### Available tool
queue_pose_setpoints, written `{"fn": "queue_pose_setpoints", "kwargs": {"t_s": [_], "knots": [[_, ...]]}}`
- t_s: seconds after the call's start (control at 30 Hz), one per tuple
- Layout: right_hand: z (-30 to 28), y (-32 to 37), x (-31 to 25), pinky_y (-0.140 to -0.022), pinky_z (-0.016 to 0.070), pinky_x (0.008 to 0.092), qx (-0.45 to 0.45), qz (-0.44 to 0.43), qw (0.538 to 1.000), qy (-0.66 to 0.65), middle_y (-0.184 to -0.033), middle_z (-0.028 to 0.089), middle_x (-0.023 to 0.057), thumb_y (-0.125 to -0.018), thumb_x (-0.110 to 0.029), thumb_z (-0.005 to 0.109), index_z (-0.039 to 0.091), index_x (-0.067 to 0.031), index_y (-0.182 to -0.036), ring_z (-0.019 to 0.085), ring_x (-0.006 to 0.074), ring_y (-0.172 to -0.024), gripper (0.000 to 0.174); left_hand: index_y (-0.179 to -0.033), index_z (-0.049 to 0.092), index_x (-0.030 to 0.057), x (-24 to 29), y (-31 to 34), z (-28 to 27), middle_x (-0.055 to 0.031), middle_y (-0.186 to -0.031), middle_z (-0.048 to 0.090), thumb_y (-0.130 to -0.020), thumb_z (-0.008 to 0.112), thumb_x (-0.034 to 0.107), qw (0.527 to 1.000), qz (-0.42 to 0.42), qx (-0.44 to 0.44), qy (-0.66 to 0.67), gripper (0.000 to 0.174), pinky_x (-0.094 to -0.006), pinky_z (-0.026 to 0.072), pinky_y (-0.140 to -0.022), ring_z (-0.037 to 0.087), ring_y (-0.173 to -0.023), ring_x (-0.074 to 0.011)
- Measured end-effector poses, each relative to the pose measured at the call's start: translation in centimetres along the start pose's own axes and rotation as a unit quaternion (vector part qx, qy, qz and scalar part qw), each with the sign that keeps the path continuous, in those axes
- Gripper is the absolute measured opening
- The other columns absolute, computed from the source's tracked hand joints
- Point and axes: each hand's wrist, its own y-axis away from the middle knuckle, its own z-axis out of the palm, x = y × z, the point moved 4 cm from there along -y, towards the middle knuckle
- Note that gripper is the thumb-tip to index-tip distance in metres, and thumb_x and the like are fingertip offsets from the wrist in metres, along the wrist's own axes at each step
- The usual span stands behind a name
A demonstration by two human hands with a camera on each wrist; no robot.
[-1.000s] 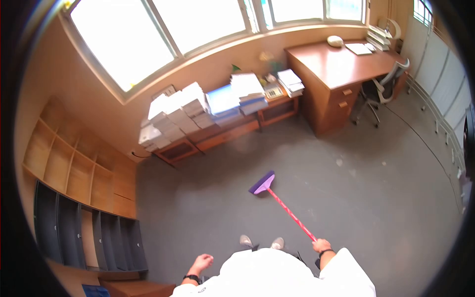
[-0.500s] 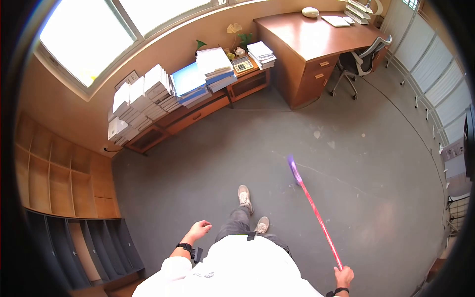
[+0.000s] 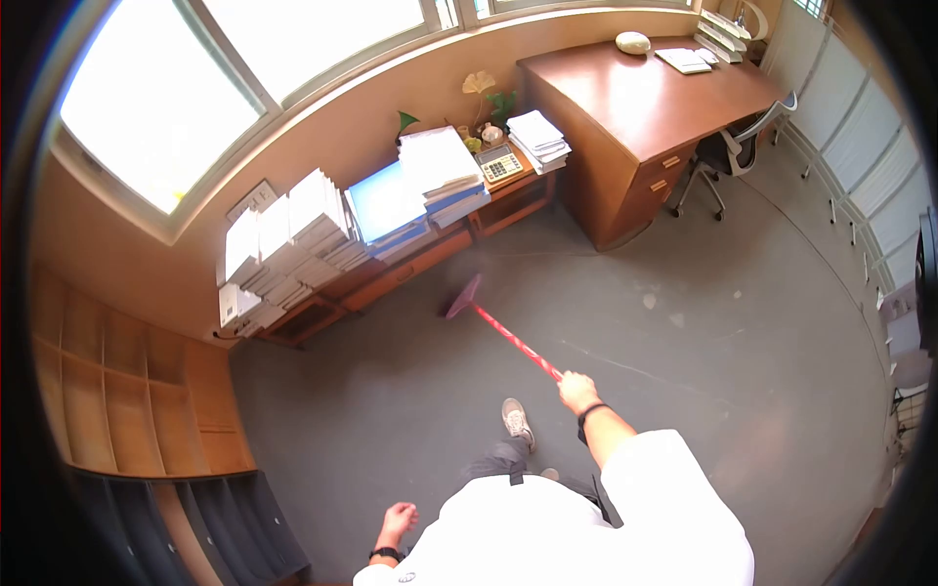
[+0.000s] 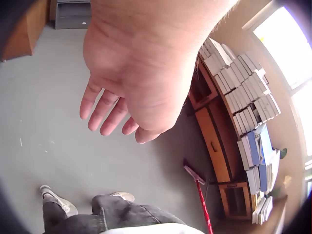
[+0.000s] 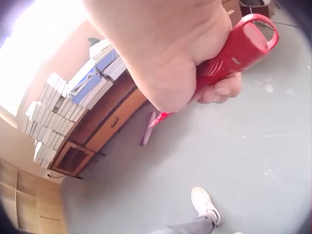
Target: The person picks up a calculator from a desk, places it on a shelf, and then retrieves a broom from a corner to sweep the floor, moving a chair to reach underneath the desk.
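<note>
"Grey floor (image 3: pixel 684 410), wide windows (image 3: pixel 342 39) at the back. What's the R hand (image 3: pixel 579 391) got?"

"Broom (image 3: pixel 518 342), held out fwd. Fingers (image 5: pixel 222 90) are wrapped round the red grip (image 5: pixel 219 68); R wrist cam shows its looped end (image 5: pixel 271 34) poking out past the hand."

"Where's the broom head (image 3: pixel 464 296)?"

"Down at floor level, just in front of the low cabinet (image 3: pixel 401 278). Purple, bit blurred, so can't tell how the bristles sit."

"L hand (image 3: pixel 399 520)?"

"Free, hanging by the body's L side, fingers loose & a bit bent, well apart from the broom."

"What's on the cabinet?"

"Paper stacks (image 3: pixel 288 230), blue folders (image 3: pixel 386 200), 1 calculator (image 3: pixel 500 166). To its right: 1 brown bench (image 3: pixel 625 103) w/ 1 office chair (image 3: pixel 718 154)."

"Feet?"

"1 pale shoe (image 3: pixel 517 417) fwd; no. 2 mostly hidden by the white shirt (image 3: pixel 586 527) in the head view. L wrist cam gets both."
</note>
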Motion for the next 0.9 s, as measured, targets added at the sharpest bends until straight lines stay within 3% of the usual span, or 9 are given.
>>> {"fn": "queue_pose_setpoints", "kwargs": {"t_s": [0.1,0.17,0.3,0.4,0.5,0.63,0.77,0.8,0.9], "knots": [[-1.7,-8.2,-1.1,-0.087,0.0508,0.0402,-0.102,0.089,0.989,0.057,-0.107,0.067,0.0120,-0.094,-0.039,0.049,0.063,-0.0057,-0.110,0.065,0.0285,-0.101,0.039,-0.108,0.061,0.0015,2.9,2.4,-1.7,-0.0103,-0.089,0.068,-0.092,0.059,0.020,0.999,0.018,-0.008,-0.048,0.025,-0.0313,0.0534,-0.059,0.065,-0.074,-0.0180],[-5.6,-8.6,0.4,-0.087,0.0505,0.0396,-0.108,0.087,0.988,0.069,-0.108,0.067,0.0106,-0.095,-0.040,0.047,0.064,-0.0075,-0.111,0.064,0.0277,-0.103,0.040,-0.108,0.061,0.0015,5.5,3.1,-2.2,-0.0102,-0.090,0.067,-0.092,0.059,0.020,0.999,0.003,-0.005,-0.046,0.025,-0.0308,0.0535,-0.060,0.065,-0.075,-0.0179],[-6.3,-8.8,8.6,-0.089,0.0492,0.0423,-0.060,0.088,0.991,0.076,-0.109,0.066,0.0142,-0.096,-0.039,0.043,0.064,-0.0054,-0.109,0.062,0.0300,-0.105,0.042,-0.108,0.062,0.0018,6.8,-0.4,-2.6,-0.0102,-0.092,0.068,-0.092,0.057,0.021,1.000,-0.025,-0.015,-0.006,0.025,-0.0302,0.0523,-0.063,0.066,-0.077,-0.0173],[-8.8,-4.0,10.4,-0.092,0.0461,0.0475,-0.076,0.196,0.977,-0.019,-0.110,0.063,0.0206,-0.095,-0.039,0.042,0.062,-0.0027,-0.109,0.058,0.0375,-0.109,0.044,-0.108,0.062,0.0026,8.4,-4.3,-1.8,-0.0094,-0.093,0.068,-0.092,0.058,0.022,1.000,-0.009,-0.022,0.014,0.025,-0.0303,0.0522,-0.064,0.066,-0.078,-0.0174],[-3.2,0.0,18.2,-0.096,0.0430,0.0489,-0.086,0.216,0.972,-0.036,-0.114,0.060,0.0272,-0.093,-0.041,0.043,0.061,0.0000,-0.111,0.055,0.0419,-0.111,0.048,-0.109,0.062,0.0033,14.0,-5.7,-0.3,-0.0087,-0.095,0.068,-0.092,0.058,0.023,0.999,-0.001,-0.048,-0.001,0.027,-0.0301,0.0518,-0.066,0.066,-0.081,-0.0172],[-10.2,10.8,18.4,-0.095,0.0442,0.0494,-0.101,0.319,0.941,-0.062,-0.111,0.061,0.0284,-0.093,-0.040,0.043,0.063,-0.0008,-0.110,0.056,0.0432,-0.108,0.047,-0.111,0.061,0.0028,19.4,-7.5,2.8,-0.0095,-0.096,0.068,-0.093,0.058,0.024,0.997,0.047,-0.052,0.026,0.028,-0.0303,0.0519,-0.067,0.066,-0.084,-0.0174],[-11.4,15.6,22.1,-0.089,0.0457,0.0509,-0.081,0.268,0.958,-0.062,-0.096,0.063,0.0314,-0.093,-0.042,0.043,0.065,0.0028,-0.098,0.059,0.0475,-0.098,0.050,-0.112,0.060,0.0021,20.9,-7.4,5.8,-0.0100,-0.098,0.068,-0.093,0.057,0.023,0.993,0.085,-0.051,0.069,0.028,-0.0301,0.0524,-0.067,0.066,-0.085,-0.0177],[-12.7,15.6,22.1,-0.088,0.0467,0.0504,-0.109,0.272,0.954,-0.056,-0.100,0.063,0.0293,-0.093,-0.042,0.046,0.064,0.0003,-0.104,0.059,0.0453,-0.100,0.047,-0.112,0.060,0.0024,20.9,-6.9,6.6,-0.0096,-0.097,0.068,-0.093,0.056,0.022,0.993,0.071,-0.052,0.079,0.027,-0.0300,0.0527,-0.066,0.066,-0.084,-0.0178],[-16.0,10.6,22.4,-0.082,0.0493,0.0505,-0.076,0.197,0.977,-0.028,-0.090,0.065,0.0264,-0.091,-0.040,0.050,0.064,-0.0002,-0.096,0.062,0.0445,-0.091,0.043,-0.111,0.059,-0.0006,19.0,-5.6,9.1,-0.0124,-0.095,0.068,-0.093,0.057,0.020,0.996,0.013,-0.041,0.083,0.027,-0.0316,0.0544,-0.067,0.067,-0.083,-0.0196]]}}
